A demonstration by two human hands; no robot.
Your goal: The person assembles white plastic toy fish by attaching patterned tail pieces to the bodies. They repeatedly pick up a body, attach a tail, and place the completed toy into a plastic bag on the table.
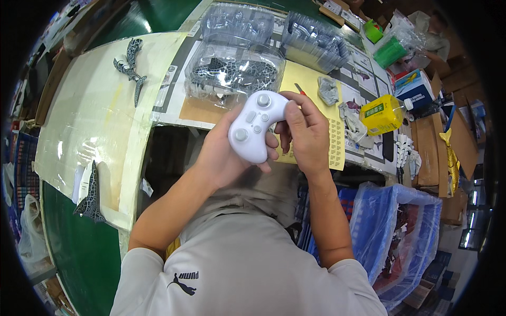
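Observation:
A white remote controller (257,129) with two grey joysticks and several small buttons is held over the table's near edge. My left hand (224,150) is closed round its lower left side, fingers underneath. My right hand (308,131) grips its upper right end, thumb on top. Just beyond the controller lies a clear plastic tray (190,87) with a black-and-white patterned toy body (237,76) in it. A yellow sheet (332,145) with rows of small print lies under and beside my right hand.
Clear plastic shells (313,42) are stacked at the back. Patterned toy parts (126,68) lie on the left table, with a fin-shaped piece (94,195) nearer. At right are a yellow bottle (380,115), a crumpled plastic bag (328,90) and a plastic-lined blue crate (369,226).

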